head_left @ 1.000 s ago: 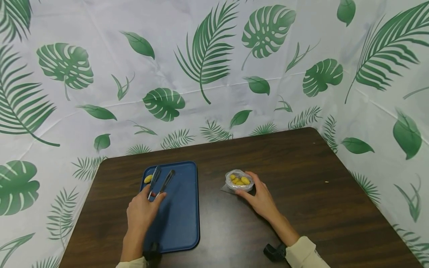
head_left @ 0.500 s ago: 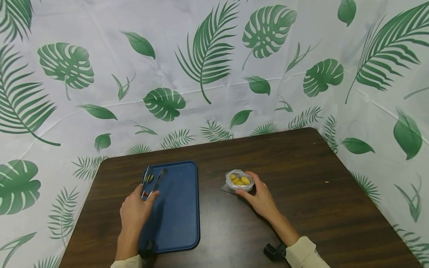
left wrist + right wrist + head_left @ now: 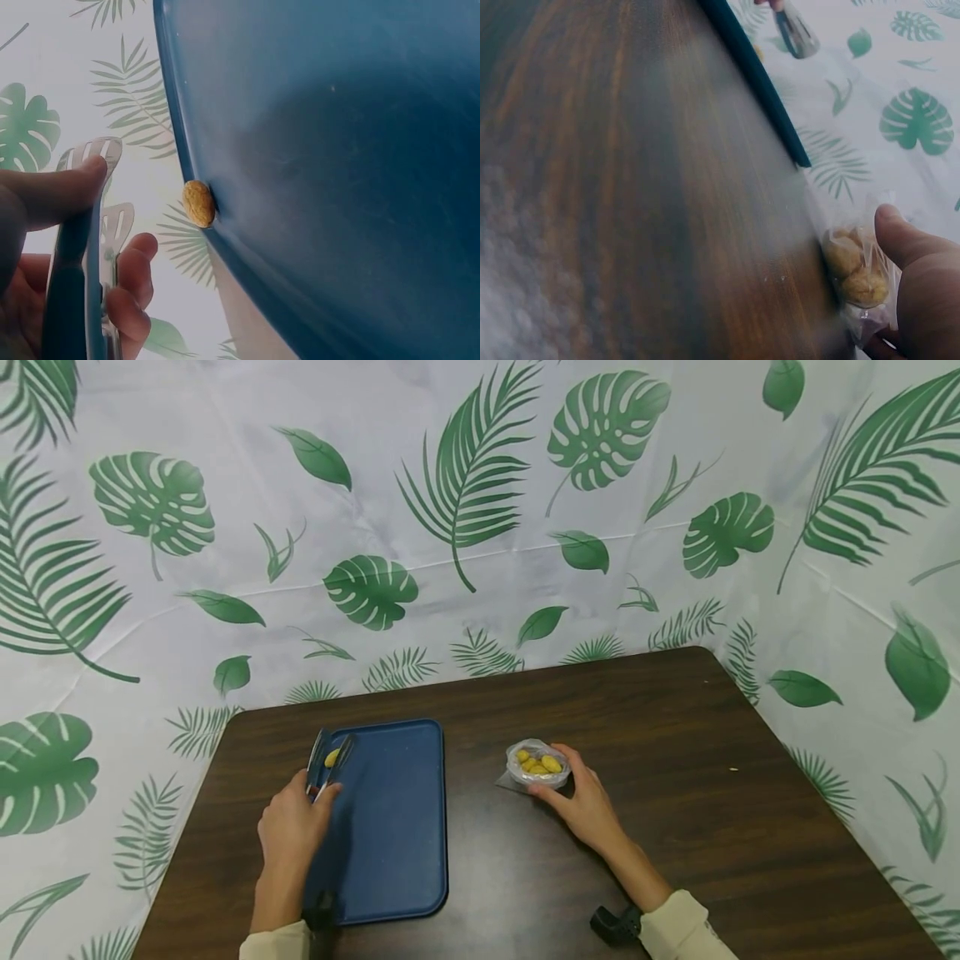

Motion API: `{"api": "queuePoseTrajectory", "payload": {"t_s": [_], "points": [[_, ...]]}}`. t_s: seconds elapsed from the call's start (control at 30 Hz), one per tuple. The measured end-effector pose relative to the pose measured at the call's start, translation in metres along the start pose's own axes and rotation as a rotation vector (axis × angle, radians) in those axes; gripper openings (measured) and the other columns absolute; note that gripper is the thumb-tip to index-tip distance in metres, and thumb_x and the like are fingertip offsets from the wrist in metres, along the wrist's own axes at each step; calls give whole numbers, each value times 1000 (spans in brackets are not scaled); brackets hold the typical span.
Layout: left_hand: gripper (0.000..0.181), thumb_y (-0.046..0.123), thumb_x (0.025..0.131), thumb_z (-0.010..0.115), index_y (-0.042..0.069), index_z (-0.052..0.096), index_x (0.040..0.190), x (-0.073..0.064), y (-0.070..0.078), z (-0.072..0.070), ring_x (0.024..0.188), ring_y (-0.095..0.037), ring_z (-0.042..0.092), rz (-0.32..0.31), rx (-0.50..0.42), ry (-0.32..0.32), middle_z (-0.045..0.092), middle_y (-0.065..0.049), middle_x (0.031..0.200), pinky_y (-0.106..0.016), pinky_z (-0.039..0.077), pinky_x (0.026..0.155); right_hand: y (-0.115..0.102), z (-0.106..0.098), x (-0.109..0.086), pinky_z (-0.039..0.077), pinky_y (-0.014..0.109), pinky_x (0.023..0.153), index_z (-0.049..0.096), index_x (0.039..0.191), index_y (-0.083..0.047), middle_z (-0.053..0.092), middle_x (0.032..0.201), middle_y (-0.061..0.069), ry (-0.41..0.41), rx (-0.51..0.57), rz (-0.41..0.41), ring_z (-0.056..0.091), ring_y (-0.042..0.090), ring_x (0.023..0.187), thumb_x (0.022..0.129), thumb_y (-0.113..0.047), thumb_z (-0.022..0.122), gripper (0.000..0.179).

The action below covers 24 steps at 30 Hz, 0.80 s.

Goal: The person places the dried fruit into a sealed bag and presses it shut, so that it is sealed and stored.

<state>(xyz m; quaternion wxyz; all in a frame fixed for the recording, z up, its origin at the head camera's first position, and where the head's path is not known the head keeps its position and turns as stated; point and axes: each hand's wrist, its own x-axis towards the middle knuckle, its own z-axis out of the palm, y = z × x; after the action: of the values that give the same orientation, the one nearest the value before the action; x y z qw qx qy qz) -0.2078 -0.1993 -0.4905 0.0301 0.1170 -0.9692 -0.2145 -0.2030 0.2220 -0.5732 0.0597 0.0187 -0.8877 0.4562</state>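
Observation:
My left hand (image 3: pixel 291 827) grips metal tongs (image 3: pixel 342 762) with slotted ends, over the far left corner of the blue tray (image 3: pixel 393 835). A small yellow potato-like piece (image 3: pixel 332 758) lies in that corner and shows between the spread tong arms in the head view. From the left wrist, the tongs (image 3: pixel 73 300) stand apart from the piece (image 3: pixel 199 203), which rests against the tray's rim. Right of the tray, my right hand (image 3: pixel 588 806) holds a clear plastic bag (image 3: pixel 512 770) by its side, thumb and fingers around it. Several yellow pieces (image 3: pixel 550 764) sit inside its open mouth.
Tray and bag are on a dark wooden table (image 3: pixel 637 718). A white cloth with green leaves (image 3: pixel 480 460) hangs behind the table and along its sides. A tiny pale crumb (image 3: pixel 733 769) lies on the table at the right.
My left hand has moved left with the tongs, and their arms now appear on either side of the yellow piece. My right hand and the bag have stayed in place.

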Motion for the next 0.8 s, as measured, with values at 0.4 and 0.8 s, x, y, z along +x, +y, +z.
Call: {"api": "queuePoseTrajectory", "payload": {"t_s": [0.4,0.8], "points": [[58,36,99,65,-9,55,135,6,-9,5,96,-62,64,-13,30,9,67,-39,114,-71,49,77,2,0,1,40,69,105,42,153,-23,56,150,17,-1,0,1,51,46,136,88,-49,79,79],[49,33,98,65,-8,60,124,13,-15,11,90,-60,65,-14,32,-8,67,-40,110,-68,48,71,1,0,-1,40,68,106,43,153,-21,57,149,17,-1,10,-7,52,45,136,88,-47,81,80]]}}
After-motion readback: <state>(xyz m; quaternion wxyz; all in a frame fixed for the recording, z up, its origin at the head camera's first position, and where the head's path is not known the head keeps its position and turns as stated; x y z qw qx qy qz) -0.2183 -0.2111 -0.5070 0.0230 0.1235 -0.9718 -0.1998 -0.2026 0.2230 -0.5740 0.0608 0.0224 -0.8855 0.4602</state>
